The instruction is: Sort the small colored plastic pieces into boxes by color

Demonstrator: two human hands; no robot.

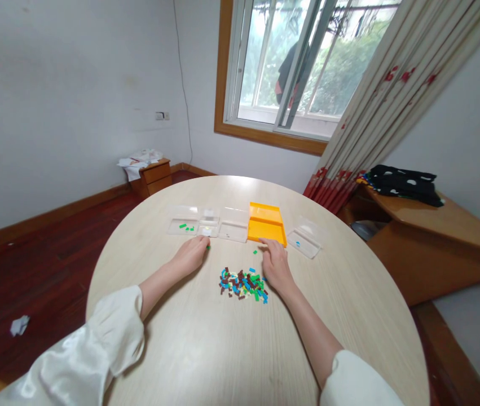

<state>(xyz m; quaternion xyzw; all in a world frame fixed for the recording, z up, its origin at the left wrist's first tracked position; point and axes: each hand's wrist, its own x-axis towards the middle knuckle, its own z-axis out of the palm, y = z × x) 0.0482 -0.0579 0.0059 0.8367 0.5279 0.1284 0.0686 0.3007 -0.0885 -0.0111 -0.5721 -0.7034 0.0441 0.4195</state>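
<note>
Filling the lower frame, a round wooden table (189,349) held clear trays (208,221) and an orange tray (266,232) at centre. Your right hand (274,265) lay open-fingered, tips at the orange tray's edge; your left hand (191,255) curled, grip unclear. Between them sat a brick pile (243,283); a green piece (208,247) lay at your left fingertips.

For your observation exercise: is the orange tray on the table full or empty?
Empty: the orange tray shows only its bare floor; the small coloured pieces lie heaped on the table in front of it.
</note>
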